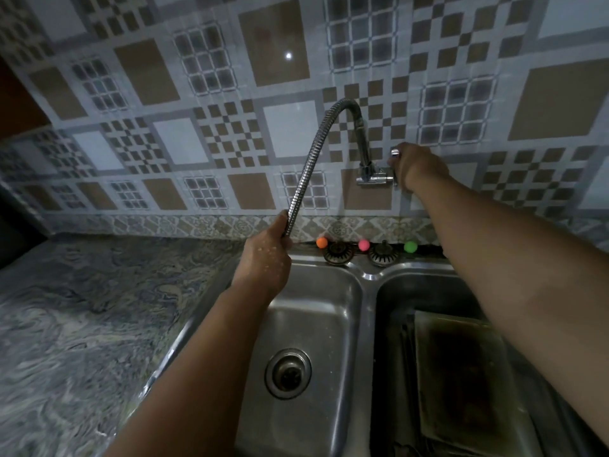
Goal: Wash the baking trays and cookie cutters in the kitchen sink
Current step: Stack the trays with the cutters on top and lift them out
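Head view, lower right of the frame: a stained baking tray point(461, 374) lies in the dark right basin of the sink point(369, 282), with more metal edges stacked beside it that I cannot make out in the gloom. No cookie cutters show clearly to me. Lower centre, the left basin holds only its drain point(288, 373). My two forearms reach up from the bottom edge across the basins, and the marbled counter point(82, 318) fills the lower left.

Mid-frame, my left hand point(265, 258) is closed round the free end of the flexible hose point(313, 153) — the spout itself is hidden in my fist, above the left basin's back rim. Just right of it, on the ledge behind the sink, sit two strainer plugs point(337, 252) with three small balls between and beside them: orange point(321, 242), pink point(363, 245), green point(410, 247).

Farther up and right of centre, my right hand point(417, 166) is wrapped on the tap handle point(394, 153) — fingers curled over it, against the wall fitting point(374, 176). The hose arches from that fitting up and over to the left. Behind everything stands the patterned tile wall point(204, 94).
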